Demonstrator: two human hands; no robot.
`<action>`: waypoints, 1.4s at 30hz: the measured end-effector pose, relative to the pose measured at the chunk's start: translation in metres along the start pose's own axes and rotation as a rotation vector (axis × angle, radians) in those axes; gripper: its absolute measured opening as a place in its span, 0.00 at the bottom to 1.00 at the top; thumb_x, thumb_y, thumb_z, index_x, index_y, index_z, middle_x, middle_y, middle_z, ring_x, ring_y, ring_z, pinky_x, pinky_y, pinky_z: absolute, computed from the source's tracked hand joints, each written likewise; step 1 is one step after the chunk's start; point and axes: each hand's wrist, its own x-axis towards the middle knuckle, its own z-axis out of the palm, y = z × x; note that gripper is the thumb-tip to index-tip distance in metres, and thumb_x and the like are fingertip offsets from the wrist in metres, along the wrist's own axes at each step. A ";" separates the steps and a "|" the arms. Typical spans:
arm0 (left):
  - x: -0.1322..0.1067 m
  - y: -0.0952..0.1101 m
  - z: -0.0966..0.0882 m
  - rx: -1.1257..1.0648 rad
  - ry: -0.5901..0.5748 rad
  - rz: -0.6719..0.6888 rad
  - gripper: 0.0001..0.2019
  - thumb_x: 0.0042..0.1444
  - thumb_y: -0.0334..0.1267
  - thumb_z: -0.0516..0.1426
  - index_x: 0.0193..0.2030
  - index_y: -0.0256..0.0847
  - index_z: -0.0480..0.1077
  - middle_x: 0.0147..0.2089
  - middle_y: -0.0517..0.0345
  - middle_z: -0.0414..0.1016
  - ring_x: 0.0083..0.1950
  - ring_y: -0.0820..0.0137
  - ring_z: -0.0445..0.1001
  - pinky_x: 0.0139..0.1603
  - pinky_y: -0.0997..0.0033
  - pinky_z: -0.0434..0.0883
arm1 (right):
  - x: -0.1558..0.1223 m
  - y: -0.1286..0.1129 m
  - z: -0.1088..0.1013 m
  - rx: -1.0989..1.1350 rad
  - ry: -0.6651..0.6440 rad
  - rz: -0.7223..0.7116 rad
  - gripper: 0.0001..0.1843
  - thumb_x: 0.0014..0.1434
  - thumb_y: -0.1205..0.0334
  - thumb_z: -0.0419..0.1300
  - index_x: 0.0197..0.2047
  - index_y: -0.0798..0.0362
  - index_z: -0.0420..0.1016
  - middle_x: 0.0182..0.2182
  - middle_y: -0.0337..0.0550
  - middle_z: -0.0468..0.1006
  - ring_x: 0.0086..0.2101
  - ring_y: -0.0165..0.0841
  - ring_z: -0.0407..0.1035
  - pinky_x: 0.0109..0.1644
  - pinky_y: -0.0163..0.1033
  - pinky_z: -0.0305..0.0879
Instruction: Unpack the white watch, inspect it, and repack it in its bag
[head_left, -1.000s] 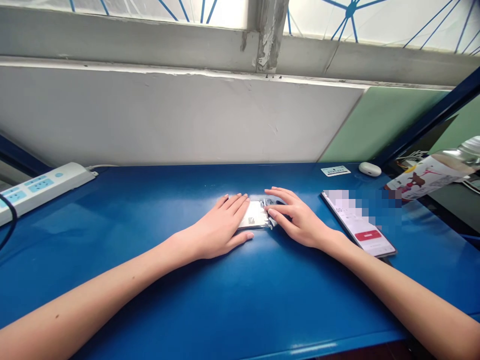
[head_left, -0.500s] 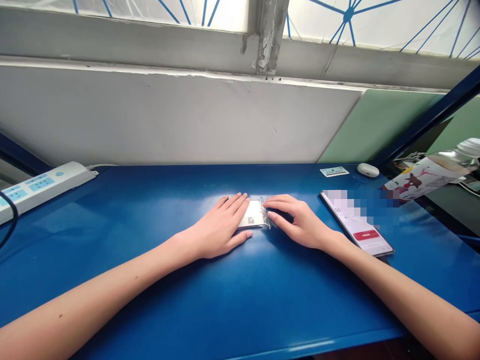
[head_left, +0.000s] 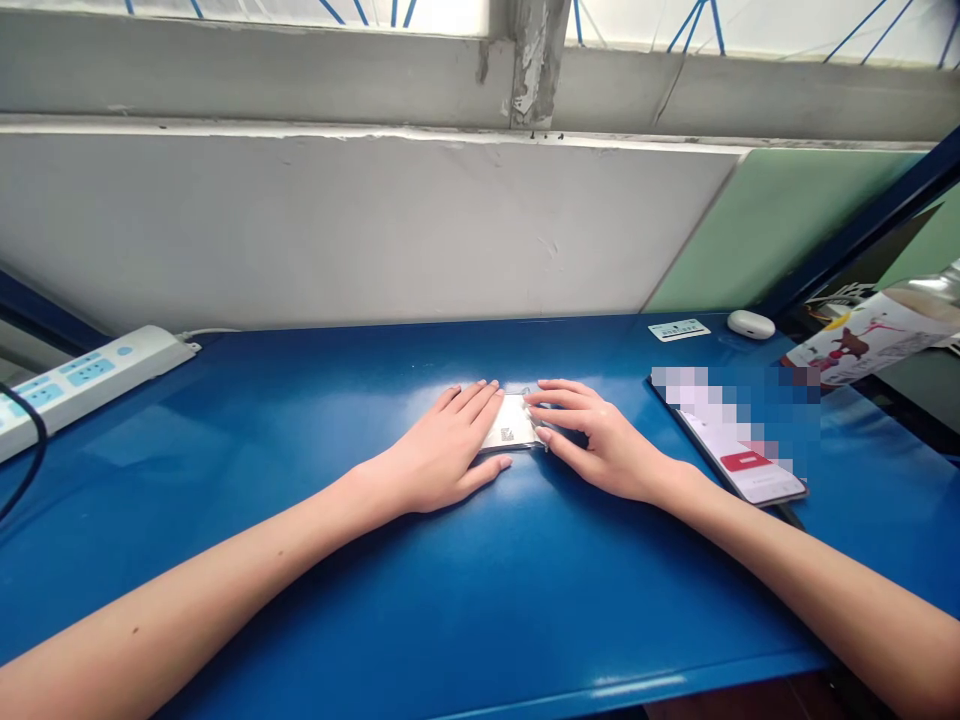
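Note:
A small flat white packet [head_left: 510, 424] in clear plastic wrap lies on the blue table [head_left: 480, 610], with a dark square code printed on it. My left hand [head_left: 450, 440] rests flat over its left part, fingers stretched out and thumb along the near side. At the packet's right end, the fingertips of my right hand [head_left: 592, 435] touch the crinkled plastic edge. Its fingers are apart and slightly bent. What lies beneath my left palm is hidden.
To the right lie a phone [head_left: 772, 485] with its screen partly blurred out, a small card [head_left: 679, 330] and a white earbud case [head_left: 751, 324]. A labelled bottle [head_left: 874, 335] leans at the far right. On the left sits a white power strip [head_left: 97, 385] with a black cable [head_left: 34, 440].
The fingers of my right hand have spread and reached slightly further onto the packet's right end. My left hand stays flat on it. The camera view has shifted a little.

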 end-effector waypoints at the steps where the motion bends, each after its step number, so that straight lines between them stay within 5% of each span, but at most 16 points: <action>1: 0.000 0.000 0.000 -0.002 0.005 0.003 0.33 0.68 0.53 0.49 0.71 0.32 0.50 0.73 0.35 0.53 0.74 0.48 0.51 0.70 0.47 0.53 | 0.000 -0.001 0.000 -0.004 -0.011 0.008 0.14 0.66 0.63 0.56 0.51 0.48 0.79 0.54 0.49 0.78 0.61 0.47 0.64 0.62 0.60 0.65; 21: 0.002 0.003 -0.001 -0.022 -0.045 -0.027 0.31 0.69 0.49 0.48 0.71 0.31 0.50 0.73 0.36 0.53 0.75 0.49 0.49 0.70 0.45 0.53 | -0.001 -0.002 0.003 0.059 -0.075 0.025 0.14 0.67 0.62 0.56 0.52 0.48 0.78 0.59 0.50 0.74 0.66 0.49 0.57 0.64 0.61 0.62; 33: 0.003 0.004 0.001 -0.027 -0.061 -0.031 0.32 0.70 0.51 0.46 0.73 0.34 0.47 0.75 0.40 0.49 0.76 0.50 0.46 0.71 0.46 0.50 | 0.001 -0.012 0.004 -0.174 -0.140 -0.145 0.20 0.65 0.54 0.58 0.52 0.60 0.75 0.68 0.62 0.59 0.69 0.52 0.48 0.69 0.58 0.58; 42: 0.002 0.003 0.002 -0.036 -0.050 -0.062 0.30 0.70 0.49 0.45 0.72 0.32 0.48 0.74 0.37 0.49 0.75 0.49 0.46 0.71 0.47 0.50 | 0.003 0.004 0.004 -0.125 -0.023 -0.052 0.15 0.68 0.61 0.54 0.50 0.55 0.79 0.63 0.58 0.69 0.64 0.49 0.60 0.65 0.59 0.62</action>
